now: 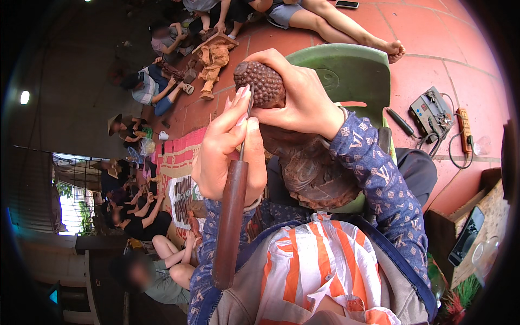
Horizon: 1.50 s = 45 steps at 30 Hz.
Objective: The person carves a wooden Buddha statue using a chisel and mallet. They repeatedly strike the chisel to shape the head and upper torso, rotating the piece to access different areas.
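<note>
My left hand (230, 146) is closed around a carving chisel with a long brown wooden handle (231, 222). The thin metal blade (247, 127) runs up between my fingers, and its tip is against the knobbed surface of a dark wooden statue. Small round bumps cover the statue's head (265, 84). My right hand (303, 97) grips this head from the right, thumb below and fingers over the top. The statue's carved body (317, 173) lies tilted toward me over my lap, partly hidden under my right hand and forearm.
A green plastic basin or seat (357, 70) stands just beyond the statue. A grey control box (432, 112) with cables and a power strip (465, 130) lie on the right. A phone (467, 235) rests on a wooden surface. Carving tools (187, 197) and seated people are left; another wooden statue (212, 62) lies farther off.
</note>
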Motion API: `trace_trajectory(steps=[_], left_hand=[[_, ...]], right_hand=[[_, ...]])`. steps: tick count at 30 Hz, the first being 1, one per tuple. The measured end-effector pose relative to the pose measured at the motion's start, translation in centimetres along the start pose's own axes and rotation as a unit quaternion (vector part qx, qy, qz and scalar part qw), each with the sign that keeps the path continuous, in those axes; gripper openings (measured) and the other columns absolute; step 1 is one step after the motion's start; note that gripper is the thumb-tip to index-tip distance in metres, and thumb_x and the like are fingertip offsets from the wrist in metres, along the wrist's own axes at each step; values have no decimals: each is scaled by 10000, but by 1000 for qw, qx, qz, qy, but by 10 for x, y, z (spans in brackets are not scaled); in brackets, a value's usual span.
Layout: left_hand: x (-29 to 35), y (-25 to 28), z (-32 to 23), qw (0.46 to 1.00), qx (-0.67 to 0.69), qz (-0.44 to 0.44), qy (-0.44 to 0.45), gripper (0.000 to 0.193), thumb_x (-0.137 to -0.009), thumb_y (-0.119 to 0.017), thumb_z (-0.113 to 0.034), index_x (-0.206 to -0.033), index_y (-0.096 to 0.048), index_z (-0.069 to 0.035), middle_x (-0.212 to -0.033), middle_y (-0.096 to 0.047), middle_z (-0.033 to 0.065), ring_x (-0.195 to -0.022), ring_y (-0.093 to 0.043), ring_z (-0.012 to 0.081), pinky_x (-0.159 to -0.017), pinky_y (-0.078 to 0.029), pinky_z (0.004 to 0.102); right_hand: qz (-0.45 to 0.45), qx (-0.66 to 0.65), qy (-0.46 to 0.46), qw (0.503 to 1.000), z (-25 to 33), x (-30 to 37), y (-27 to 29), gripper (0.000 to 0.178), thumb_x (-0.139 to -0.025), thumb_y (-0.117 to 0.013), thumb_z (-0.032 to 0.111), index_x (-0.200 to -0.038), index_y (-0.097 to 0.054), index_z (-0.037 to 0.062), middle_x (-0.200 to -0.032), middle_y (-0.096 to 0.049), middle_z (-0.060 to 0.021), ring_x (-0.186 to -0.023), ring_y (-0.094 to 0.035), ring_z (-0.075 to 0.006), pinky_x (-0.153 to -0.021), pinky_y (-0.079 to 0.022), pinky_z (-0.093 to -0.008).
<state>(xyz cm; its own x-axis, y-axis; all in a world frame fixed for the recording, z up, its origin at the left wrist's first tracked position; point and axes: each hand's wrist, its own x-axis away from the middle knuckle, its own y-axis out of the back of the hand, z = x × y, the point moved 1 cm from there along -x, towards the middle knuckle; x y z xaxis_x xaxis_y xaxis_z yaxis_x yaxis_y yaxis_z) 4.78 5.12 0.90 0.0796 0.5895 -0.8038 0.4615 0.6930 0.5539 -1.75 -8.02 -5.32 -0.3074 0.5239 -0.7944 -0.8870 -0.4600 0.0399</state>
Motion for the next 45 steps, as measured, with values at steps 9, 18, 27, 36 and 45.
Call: trace_trajectory(steps=[9, 18, 27, 36, 45], left_hand=[[9, 17, 26, 928, 371, 16, 30, 141, -899, -631, -16, -953, -501, -24, -1072, -648, 323, -1099, -618, 448, -1051, -403, 546], [34, 45, 27, 931, 332, -14, 153, 201, -912, -648, -67, -931, -457, -6, -895, -680, 254, -892, -697, 349, -914, -530, 498], [37, 28, 26, 914, 265, 305, -24, 237, -775, -761, -120, -901, -594, -8, -701, -603, 67, -633, -623, 246, -552, -487, 328], [33, 23, 26, 942, 227, 244, 40, 121, -780, -740, -38, -852, -652, 2, -749, -580, 93, -643, -597, 239, -559, -470, 335], [9, 3, 60, 988, 140, 24, 67, 472, -731, -838, -178, -1121, -626, -17, -1000, -626, 103, -835, -619, 157, -714, -513, 280]], right_hand=[[13, -9, -15, 1000, -3, 1, 2, 604, -706, -814, 190, -1211, -516, 40, -1049, -638, -127, -945, -681, -293, -810, -521, -342], [24, -58, -30, 998, 4, 3, 13, 774, -687, -872, 271, -1298, -475, 11, -1181, -597, -125, -1124, -601, -242, -949, -457, -346], [121, -146, -85, 978, 91, 62, 47, 529, -732, -856, 275, -1107, -621, -16, -928, -618, -88, -832, -620, -192, -717, -494, -313], [-45, -180, -123, 975, 94, 83, 45, 235, -764, -821, 102, -837, -624, -2, -822, -668, -134, -742, -664, -202, -650, -518, -300], [-164, -146, -45, 975, 74, 52, 39, 194, -815, -726, -52, -854, -539, -20, -898, -701, -222, -889, -705, -238, -759, -563, -313]])
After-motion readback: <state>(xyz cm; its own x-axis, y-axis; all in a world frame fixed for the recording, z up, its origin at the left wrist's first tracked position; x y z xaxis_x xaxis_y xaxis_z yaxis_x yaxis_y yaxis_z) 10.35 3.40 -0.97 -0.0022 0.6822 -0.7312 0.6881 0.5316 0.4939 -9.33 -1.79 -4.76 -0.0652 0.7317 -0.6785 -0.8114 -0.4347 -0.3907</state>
